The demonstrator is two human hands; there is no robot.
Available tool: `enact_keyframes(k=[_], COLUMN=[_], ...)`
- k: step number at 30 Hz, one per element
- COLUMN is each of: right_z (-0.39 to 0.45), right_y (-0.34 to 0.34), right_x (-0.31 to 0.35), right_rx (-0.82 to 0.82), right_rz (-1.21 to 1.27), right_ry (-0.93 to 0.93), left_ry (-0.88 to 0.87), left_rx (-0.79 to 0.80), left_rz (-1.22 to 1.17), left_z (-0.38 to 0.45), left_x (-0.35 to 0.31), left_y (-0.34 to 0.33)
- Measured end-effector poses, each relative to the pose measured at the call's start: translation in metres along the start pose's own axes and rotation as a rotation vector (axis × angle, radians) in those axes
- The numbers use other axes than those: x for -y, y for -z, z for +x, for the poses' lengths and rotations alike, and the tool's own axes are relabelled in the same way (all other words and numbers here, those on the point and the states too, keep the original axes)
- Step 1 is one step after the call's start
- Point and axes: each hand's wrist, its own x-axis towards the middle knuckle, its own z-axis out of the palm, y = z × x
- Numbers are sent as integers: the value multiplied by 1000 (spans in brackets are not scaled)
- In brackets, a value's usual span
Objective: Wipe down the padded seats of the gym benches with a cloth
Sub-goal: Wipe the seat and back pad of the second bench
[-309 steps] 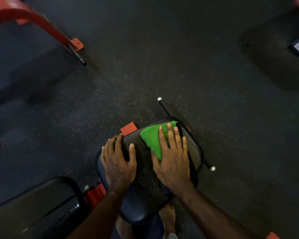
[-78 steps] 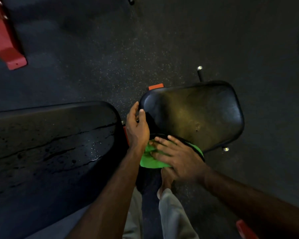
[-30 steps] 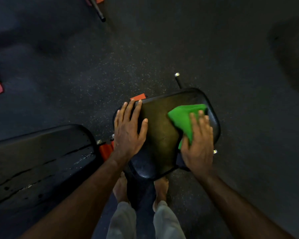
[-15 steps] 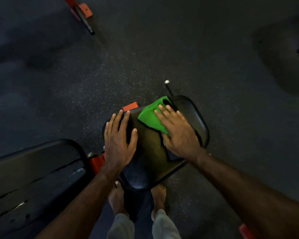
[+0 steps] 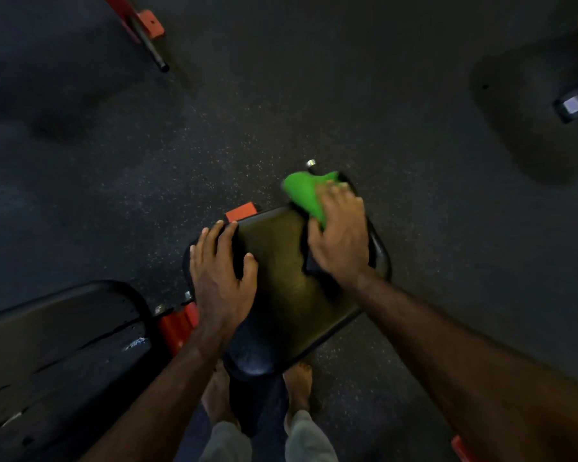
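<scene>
A black padded bench seat (image 5: 281, 278) sits below me in the middle of the head view. My right hand (image 5: 339, 238) presses a bright green cloth (image 5: 306, 191) flat against the seat's far right corner; the cloth sticks out past my fingertips and is blurred. My left hand (image 5: 221, 278) lies flat on the seat's left edge, fingers spread, holding nothing. A longer black back pad (image 5: 57, 348) with cracked, scuffed covering lies at the lower left.
Dark speckled rubber floor (image 5: 314, 95) surrounds the bench. An orange frame foot with a black bar (image 5: 147, 31) is at the upper left, a dumbbell end (image 5: 574, 105) at the right edge. My bare feet (image 5: 297, 385) stand under the seat. Orange bench brackets (image 5: 177, 325) show by the back pad.
My right hand has slid the green cloth from the seat's far middle to its far right corner. My left hand stays planted on the left edge.
</scene>
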Motion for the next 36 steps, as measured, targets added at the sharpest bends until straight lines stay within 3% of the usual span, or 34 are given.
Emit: enact_keyframes(k=[2, 3, 6, 7, 8, 11, 12, 15, 16, 19, 20, 21, 23, 24, 25, 28, 29, 32, 33, 36], right_z=[-7, -2, 8, 7, 3, -9, -6, 1, -1, -32, -37, -39, -44, -50, -58, -90, -95, -109, -116, -142], right_y=[1, 6, 6, 4, 3, 7, 11, 9, 7, 2, 5, 6, 2, 0, 1, 4, 4, -7, -10, -14], right_x=[-9, -20, -26, -16, -7, -26, -35, -29, -16, -17, -31, -43, -48, -40, -31, -47, -57, -44, -30, -27], right_rx=[108, 83, -108, -134, -90, 78, 39, -146, -177, -59, -46, -90, -243, -291, -284, -138, -155, -291, -290, -213], right_rz=[-6, 19, 114, 92, 57, 34, 68, 236, 214, 71, 72, 114, 297, 328, 286, 147, 178, 350, 324, 241], right_ry=[314, 330, -215, -295, -216, 250, 222, -406, -452, 13, 81, -2, -464, -592, -542, -162, -202, -596, -601, -375], left_ry=[30, 28, 31, 33, 34, 36, 36, 30, 18, -52, -68, -81, -99, -104, -108, -106, -102, -94, -94, -101], left_rx=[-9, -1, 20, 12, 2, 9, 19, 37, 28, 17, 32, 46, 69, 75, 79, 87, 87, 66, 62, 57], left_rz=[-5, 4, 3, -12, -26, -26, -17, 3, 6, 23, 22, 18, 20, 18, 16, 14, 14, 3, -1, -5], left_z=[1, 0, -6, -6, -5, -3, -4, -6, -6, -5, -6, -6, -7, -8, -8, -7, -8, -13, -14, -18], left_x=[-13, -17, -22, -21, -21, -21, -20, -22, -23, -29, -30, -31, -30, -29, -29, -29, -30, -31, -30, -32], left_y=[-4, -6, -10, -10, -10, -9, -8, -7, -8, -13, -16, -18, -19, -19, -18, -17, -17, -18, -18, -21])
